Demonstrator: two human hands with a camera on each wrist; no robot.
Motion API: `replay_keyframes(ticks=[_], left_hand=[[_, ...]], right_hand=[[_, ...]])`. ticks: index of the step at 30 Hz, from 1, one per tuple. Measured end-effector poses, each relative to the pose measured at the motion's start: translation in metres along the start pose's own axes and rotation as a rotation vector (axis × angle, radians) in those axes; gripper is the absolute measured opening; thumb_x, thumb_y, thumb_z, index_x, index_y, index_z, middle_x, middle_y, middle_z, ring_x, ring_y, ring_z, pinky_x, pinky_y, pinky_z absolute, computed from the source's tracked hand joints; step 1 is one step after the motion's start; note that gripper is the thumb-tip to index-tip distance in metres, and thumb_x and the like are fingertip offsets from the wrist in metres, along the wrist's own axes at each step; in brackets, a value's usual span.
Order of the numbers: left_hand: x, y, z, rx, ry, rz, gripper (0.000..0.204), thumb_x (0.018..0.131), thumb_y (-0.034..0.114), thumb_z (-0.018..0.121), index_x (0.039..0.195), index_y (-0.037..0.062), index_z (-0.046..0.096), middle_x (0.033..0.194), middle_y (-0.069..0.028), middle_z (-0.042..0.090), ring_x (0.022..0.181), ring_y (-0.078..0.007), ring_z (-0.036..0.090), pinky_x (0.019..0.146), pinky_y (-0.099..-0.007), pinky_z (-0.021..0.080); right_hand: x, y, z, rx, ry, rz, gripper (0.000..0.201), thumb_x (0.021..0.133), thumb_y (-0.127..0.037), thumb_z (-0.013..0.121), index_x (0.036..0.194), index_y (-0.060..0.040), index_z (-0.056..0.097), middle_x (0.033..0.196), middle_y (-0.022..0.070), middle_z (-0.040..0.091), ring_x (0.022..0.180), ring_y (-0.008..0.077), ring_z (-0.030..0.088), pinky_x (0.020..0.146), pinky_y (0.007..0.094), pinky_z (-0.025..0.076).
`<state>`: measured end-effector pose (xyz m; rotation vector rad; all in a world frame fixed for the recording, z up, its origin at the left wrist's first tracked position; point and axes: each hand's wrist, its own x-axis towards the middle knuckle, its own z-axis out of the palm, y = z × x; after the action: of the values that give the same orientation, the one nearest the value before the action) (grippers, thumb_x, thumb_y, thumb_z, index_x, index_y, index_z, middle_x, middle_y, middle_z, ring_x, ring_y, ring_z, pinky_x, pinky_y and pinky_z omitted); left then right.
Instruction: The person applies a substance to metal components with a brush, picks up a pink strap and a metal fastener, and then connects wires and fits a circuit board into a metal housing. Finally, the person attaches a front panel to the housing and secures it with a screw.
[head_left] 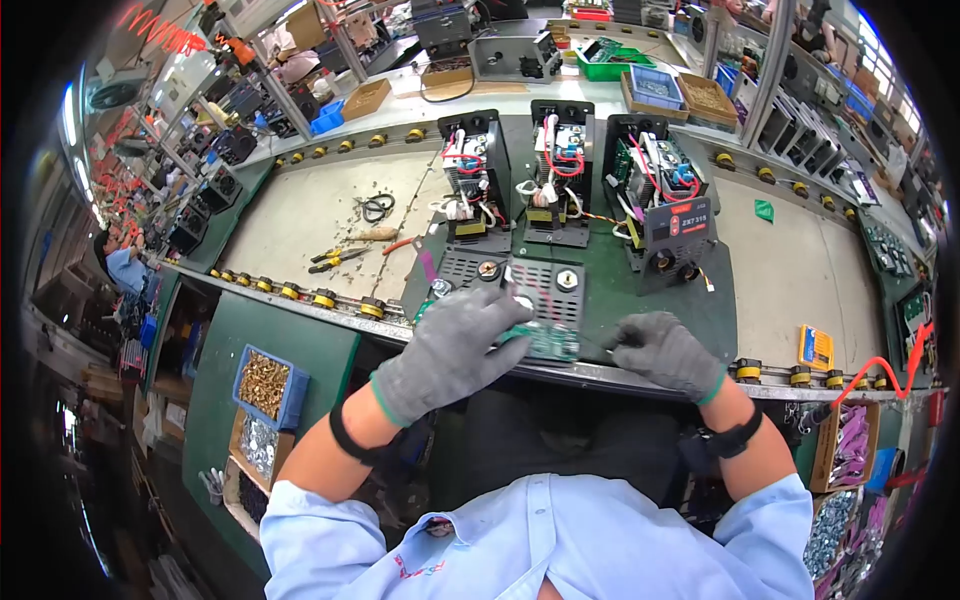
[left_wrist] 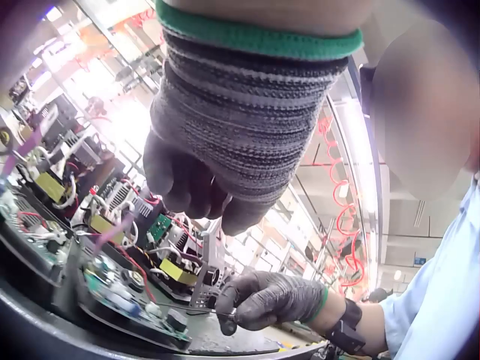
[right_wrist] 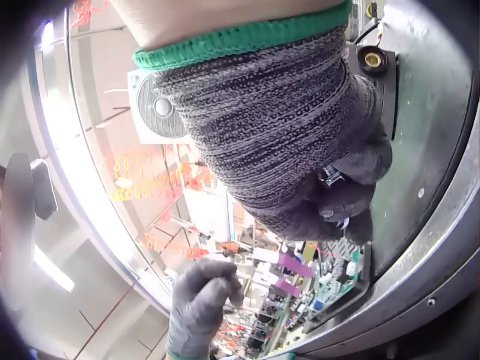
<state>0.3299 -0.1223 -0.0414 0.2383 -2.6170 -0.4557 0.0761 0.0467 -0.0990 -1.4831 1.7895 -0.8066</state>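
My gloved left hand [head_left: 455, 350] hovers over the left part of a slotted black panel [head_left: 545, 285] and a green circuit board [head_left: 550, 342], its thumb and fingers apart. In the left wrist view, that hand [left_wrist: 225, 142] has loosely bent fingers and nothing visible between them. Just right of the board, by the bench's front edge, my gloved right hand [head_left: 665, 355] pinches something small and thin. The right wrist view shows small metal pieces [right_wrist: 330, 176] among the fingers of this hand [right_wrist: 277, 135]; their exact shape is unclear.
Several opened units with wiring stand behind the panel; the right one [head_left: 680, 230] has a display front. Yellow-handled pliers [head_left: 337, 260] and loose screws lie left. Bins of brass parts [head_left: 264, 384] and silver parts [head_left: 257, 443] sit lower left. An orange case [head_left: 816, 348] is at right.
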Motion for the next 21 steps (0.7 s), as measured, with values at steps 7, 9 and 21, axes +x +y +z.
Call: replay_keyframes(ticks=[7, 9, 21], left_hand=[[-0.078, 0.029, 0.035, -0.083, -0.032, -0.221, 0.032, 0.082, 0.022, 0.080, 0.108, 0.0047, 0.071, 0.094, -0.0140, 0.068, 0.088, -0.0326, 0.068, 0.079, -0.0424, 0.055], [-0.072, 0.030, 0.052, 0.038, -0.029, -0.307, 0.051, 0.080, 0.027, 0.081, 0.121, 0.0014, 0.065, 0.109, -0.0183, 0.066, 0.099, -0.0348, 0.066, 0.087, -0.0447, 0.054], [-0.032, -0.005, 0.110, 0.425, 0.010, -0.233, 0.096, 0.062, 0.045, 0.087, 0.137, -0.0028, 0.050, 0.140, -0.0223, 0.054, 0.129, -0.0385, 0.052, 0.111, -0.0563, 0.036]], right_hand=[[-0.018, 0.023, -0.016, 0.501, 0.045, 0.160, 0.024, 0.091, -0.009, 0.067, 0.110, 0.0056, 0.069, 0.082, 0.0027, 0.065, 0.065, 0.0062, 0.055, 0.057, 0.0246, 0.045], [-0.008, 0.034, -0.006, 0.531, 0.074, 0.134, 0.025, 0.092, -0.008, 0.067, 0.112, 0.0054, 0.068, 0.083, 0.0030, 0.066, 0.064, 0.0065, 0.055, 0.057, 0.0241, 0.045], [-0.003, 0.053, 0.013, 0.624, 0.075, 0.217, 0.028, 0.093, -0.013, 0.070, 0.114, 0.0046, 0.066, 0.082, 0.0023, 0.062, 0.063, 0.0078, 0.053, 0.057, 0.0246, 0.044]])
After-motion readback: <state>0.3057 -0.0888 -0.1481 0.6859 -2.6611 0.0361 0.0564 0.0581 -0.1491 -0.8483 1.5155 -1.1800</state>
